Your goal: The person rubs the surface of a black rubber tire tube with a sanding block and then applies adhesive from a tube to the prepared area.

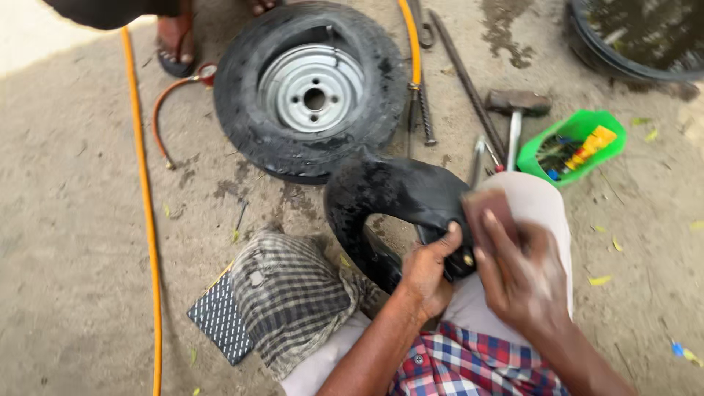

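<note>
**On the knee: two hands at a black inner tube**

Nearest the camera, over a checked shirt and pale trousers, the left hand [427, 273] grips the black inner tube [396, 198], thumb on top and fingers curled under its near edge, closed tight around the rubber. Just to the right, the right hand [521, 275] lies flat with fingers pressed together on a small brownish block [490, 213], holding it against the tube where the tube rests on the raised knee; the picture is blurred there, so the block's kind cannot be told.

To the left, on the sandy ground, lies a crumpled checked cloth [293, 293] over a dark dotted mat [220, 319]. An orange hose [147, 220] runs near to far along the left.

Farther off, a tyre on a grey steel rim [312, 92] lies flat, touching the tube's far curve. Right of it are long iron bars [469, 88], a hammer [517, 110] and a green tray [576, 147] of small bits. A sandalled foot [176, 48] of another person stands at the far left, a dark basin [638, 37] of water far right.
</note>
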